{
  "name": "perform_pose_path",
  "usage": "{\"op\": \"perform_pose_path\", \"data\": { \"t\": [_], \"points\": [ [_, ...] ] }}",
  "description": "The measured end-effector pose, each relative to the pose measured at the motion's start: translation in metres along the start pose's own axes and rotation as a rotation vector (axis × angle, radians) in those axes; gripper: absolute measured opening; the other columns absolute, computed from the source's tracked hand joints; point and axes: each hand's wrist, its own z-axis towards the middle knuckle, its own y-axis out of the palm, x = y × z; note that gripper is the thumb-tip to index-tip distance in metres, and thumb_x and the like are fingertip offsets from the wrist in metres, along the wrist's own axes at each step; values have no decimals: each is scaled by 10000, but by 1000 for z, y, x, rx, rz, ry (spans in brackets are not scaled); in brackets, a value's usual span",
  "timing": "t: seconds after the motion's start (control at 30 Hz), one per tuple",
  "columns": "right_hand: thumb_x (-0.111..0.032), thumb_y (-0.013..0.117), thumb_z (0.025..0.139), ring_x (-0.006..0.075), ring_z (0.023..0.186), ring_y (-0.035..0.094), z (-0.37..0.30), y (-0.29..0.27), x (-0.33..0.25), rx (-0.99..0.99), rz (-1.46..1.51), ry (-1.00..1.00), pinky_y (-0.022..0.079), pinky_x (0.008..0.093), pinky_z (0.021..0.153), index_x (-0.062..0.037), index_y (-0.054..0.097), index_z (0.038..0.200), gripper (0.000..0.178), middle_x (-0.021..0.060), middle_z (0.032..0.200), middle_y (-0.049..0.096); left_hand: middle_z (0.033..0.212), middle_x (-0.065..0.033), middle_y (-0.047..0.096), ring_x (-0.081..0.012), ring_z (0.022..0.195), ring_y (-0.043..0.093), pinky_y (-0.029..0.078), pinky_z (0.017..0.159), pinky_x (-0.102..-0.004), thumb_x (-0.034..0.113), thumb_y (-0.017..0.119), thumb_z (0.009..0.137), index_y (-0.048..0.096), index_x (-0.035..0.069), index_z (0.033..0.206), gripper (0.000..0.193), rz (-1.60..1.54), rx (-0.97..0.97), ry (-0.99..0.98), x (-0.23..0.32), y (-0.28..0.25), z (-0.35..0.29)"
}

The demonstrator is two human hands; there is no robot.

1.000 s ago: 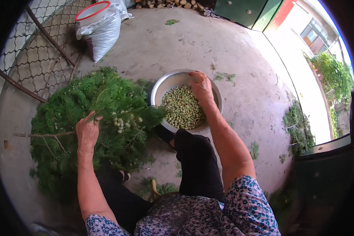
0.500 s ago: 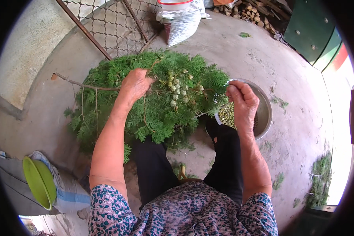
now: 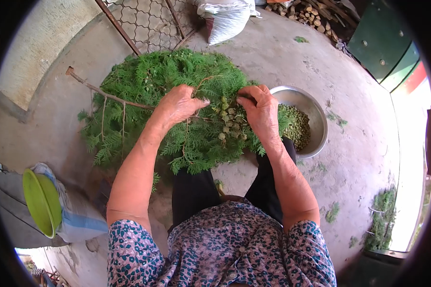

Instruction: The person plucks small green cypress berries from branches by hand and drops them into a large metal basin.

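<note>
A large heap of green, flat-leaved conifer branches [image 3: 143, 76] lies in front of me, with a bare brown stem [image 3: 111, 96] reaching out to the left. My left hand [image 3: 179, 106] is closed around a branch in the heap, its thumb pointing right. Beside it hangs a cluster of small pale-green cones [image 3: 231, 122]. At the cluster's upper right, my right hand [image 3: 262, 109] is pinched shut; whatever sits between its fingertips is hidden. A metal bowl [image 3: 319, 125] stands right of the heap, partly filled with small green cones [image 3: 298, 126].
A stuffed white sack [image 3: 227, 24] stands at the back, near a rusty metal lattice [image 3: 146, 21] and stacked firewood [image 3: 309, 16]. Lower left, a lime-green basin [image 3: 40, 203] leans by another sack [image 3: 79, 215]. Leafy sprigs [image 3: 382, 217] lie on the concrete floor at right.
My right hand has moved left from over the bowl to the cone cluster. My left hand has shifted slightly right. The cluster has turned and hangs lower.
</note>
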Motion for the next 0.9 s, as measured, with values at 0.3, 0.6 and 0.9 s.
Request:
{"op": "perform_pose_path", "data": {
  "t": [0.3,0.6,0.9],
  "points": [
    [-100,663,707,306,718,558,-13,4,-6,-87,-65,0,437,380,638,-33,631,833,146,127,778,553,939,-133,620,-200,802,585,444,772,-294,72,785,578,498,-105,1108,629,-418,-137,-140,-5,-4,-30],
    [-49,599,754,344,701,550,-34,15,29,168,-224,-31,445,406,616,-30,592,838,87,158,792,554,729,-141,606,-176,549,590,450,486,-264,21,740,650,441,-125,1082,546,-740,-292,-289,-13,37,-23],
    [24,498,820,209,795,607,-26,-51,62,87,1222,566,496,287,630,-1,541,956,145,103,921,585,660,-110,599,-157,523,585,447,443,-260,5,701,658,498,-59,912,332,-705,-233,-400,-20,61,-30]
  ]
}}
